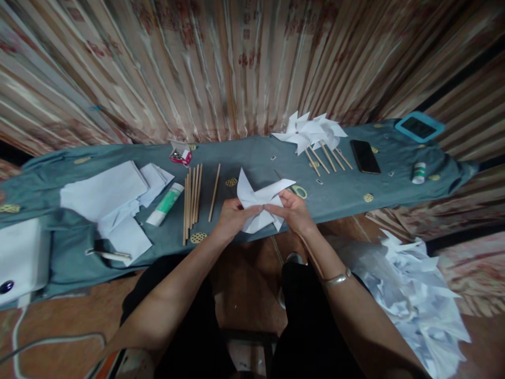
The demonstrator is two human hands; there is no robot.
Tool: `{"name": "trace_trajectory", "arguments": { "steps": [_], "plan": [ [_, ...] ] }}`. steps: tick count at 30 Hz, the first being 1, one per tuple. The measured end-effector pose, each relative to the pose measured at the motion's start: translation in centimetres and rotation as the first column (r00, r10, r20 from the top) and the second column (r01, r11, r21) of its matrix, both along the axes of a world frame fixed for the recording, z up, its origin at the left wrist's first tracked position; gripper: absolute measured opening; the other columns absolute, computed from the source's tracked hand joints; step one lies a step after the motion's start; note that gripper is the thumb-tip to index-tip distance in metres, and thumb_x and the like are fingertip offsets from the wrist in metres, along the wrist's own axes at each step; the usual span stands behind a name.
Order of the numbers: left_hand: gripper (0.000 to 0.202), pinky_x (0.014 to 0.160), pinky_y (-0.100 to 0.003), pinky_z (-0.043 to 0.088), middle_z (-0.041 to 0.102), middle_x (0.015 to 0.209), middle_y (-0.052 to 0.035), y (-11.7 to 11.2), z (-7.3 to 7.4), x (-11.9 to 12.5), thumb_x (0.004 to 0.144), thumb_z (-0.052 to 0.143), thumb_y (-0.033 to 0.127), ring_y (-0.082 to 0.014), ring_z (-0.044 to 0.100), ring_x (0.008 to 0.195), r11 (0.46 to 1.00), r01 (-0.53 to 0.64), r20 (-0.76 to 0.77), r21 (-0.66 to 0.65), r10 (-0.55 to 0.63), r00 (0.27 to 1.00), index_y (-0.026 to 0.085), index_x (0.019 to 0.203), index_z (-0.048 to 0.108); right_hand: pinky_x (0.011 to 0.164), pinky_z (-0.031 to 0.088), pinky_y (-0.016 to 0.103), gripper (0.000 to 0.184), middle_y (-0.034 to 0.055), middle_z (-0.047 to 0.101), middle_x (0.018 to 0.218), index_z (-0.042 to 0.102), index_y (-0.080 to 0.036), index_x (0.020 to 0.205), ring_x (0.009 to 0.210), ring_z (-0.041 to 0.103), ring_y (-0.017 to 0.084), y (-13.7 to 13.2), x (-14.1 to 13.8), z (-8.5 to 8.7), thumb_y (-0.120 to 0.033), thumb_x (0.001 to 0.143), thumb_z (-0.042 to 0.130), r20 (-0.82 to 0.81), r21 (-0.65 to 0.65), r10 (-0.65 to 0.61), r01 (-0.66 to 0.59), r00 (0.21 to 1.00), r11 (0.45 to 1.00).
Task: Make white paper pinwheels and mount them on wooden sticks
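Note:
A white paper pinwheel head (256, 198) is held over the near edge of the cloth-covered table, its folded blades pointing outward. My left hand (233, 217) grips it from the left, thumb pressed by the centre. From the right, my right hand (295, 211) also grips it, its thumb meeting the centre too. Fingers behind the paper are partly hidden. Just beyond the right hand lie scissors with yellow-green handles (299, 191), partly covered by the paper. To the left rest several wooden sticks (192, 197), with a single stick (214, 192) apart from them.
Finished pinwheels on sticks (311, 131) lie at the back beside a phone (365, 156). Paper sheets (106, 192), a glue stick (165, 204) and a small red box of pins (180, 153) are on the left. A bag of paper pinwheels (422, 300) stands at lower right.

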State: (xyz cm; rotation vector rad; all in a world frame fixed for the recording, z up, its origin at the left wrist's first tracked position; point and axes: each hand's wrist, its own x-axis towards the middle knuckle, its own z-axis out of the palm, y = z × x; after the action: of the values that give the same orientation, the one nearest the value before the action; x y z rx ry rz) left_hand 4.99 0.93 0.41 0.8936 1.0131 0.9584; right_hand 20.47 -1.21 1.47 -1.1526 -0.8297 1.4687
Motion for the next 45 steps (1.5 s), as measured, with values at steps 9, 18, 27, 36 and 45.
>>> {"name": "trace_trajectory", "arguments": {
  "steps": [9,18,27,36,45],
  "plan": [
    [0.030,0.059,-0.024,0.047,0.073,0.066,-0.0030,0.4,0.1,-1.1,0.044,0.088,0.027,-0.0136,0.062,0.057,0.999,-0.035,0.056,-0.030,0.036,0.998,0.012,0.066,0.074,0.059,0.054,0.027,0.050,-0.0028,0.074,0.069,0.064,-0.020,0.083,0.057,0.067,0.015,0.5,-1.4,0.2,-0.036,0.045,0.092,0.031,0.013,0.010,-0.010,0.999,1.000],
    [0.035,0.064,-0.028,0.050,0.074,0.069,-0.0054,0.5,1.1,-1.2,0.039,0.090,0.026,-0.0160,0.065,0.062,0.985,-0.122,0.208,-0.125,0.146,0.967,0.011,0.067,0.073,0.073,0.052,0.028,0.050,0.0008,0.074,0.078,0.068,-0.022,0.086,0.074,0.068,0.015,2.4,0.8,1.0,-0.051,0.051,0.088,0.118,0.138,-0.220,0.204,0.968,0.969],
    [0.037,0.067,-0.027,0.051,0.075,0.071,-0.0047,0.5,1.6,-1.8,0.041,0.090,0.026,-0.0158,0.065,0.064,0.988,-0.110,0.244,-0.111,0.134,0.960,0.012,0.071,0.074,0.066,0.050,0.027,0.039,-0.0026,0.072,0.071,0.071,-0.020,0.076,0.064,0.063,0.013,1.5,-1.2,2.7,-0.046,0.052,0.088,0.197,0.017,0.057,-0.062,0.979,0.998],
    [0.032,0.056,-0.024,0.047,0.072,0.065,-0.0024,0.1,1.3,-2.9,0.043,0.088,0.028,-0.0135,0.061,0.057,0.990,-0.120,0.197,-0.072,0.132,0.972,0.013,0.067,0.073,0.056,0.052,0.027,0.039,0.0005,0.074,0.068,0.076,-0.017,0.078,0.055,0.065,0.015,1.3,-3.2,2.6,-0.039,0.049,0.089,0.153,-0.084,0.121,-0.109,0.981,0.990],
    [0.033,0.060,-0.026,0.047,0.071,0.065,-0.0029,0.2,1.0,-4.3,0.047,0.088,0.032,-0.0145,0.062,0.058,0.995,-0.093,0.131,-0.041,0.098,0.987,0.012,0.069,0.073,0.056,0.052,0.025,0.035,0.0014,0.076,0.069,0.077,-0.018,0.078,0.055,0.066,0.014,1.6,-4.4,2.5,-0.036,0.050,0.090,0.098,-0.082,0.146,-0.138,0.984,0.987]
  ]
}}
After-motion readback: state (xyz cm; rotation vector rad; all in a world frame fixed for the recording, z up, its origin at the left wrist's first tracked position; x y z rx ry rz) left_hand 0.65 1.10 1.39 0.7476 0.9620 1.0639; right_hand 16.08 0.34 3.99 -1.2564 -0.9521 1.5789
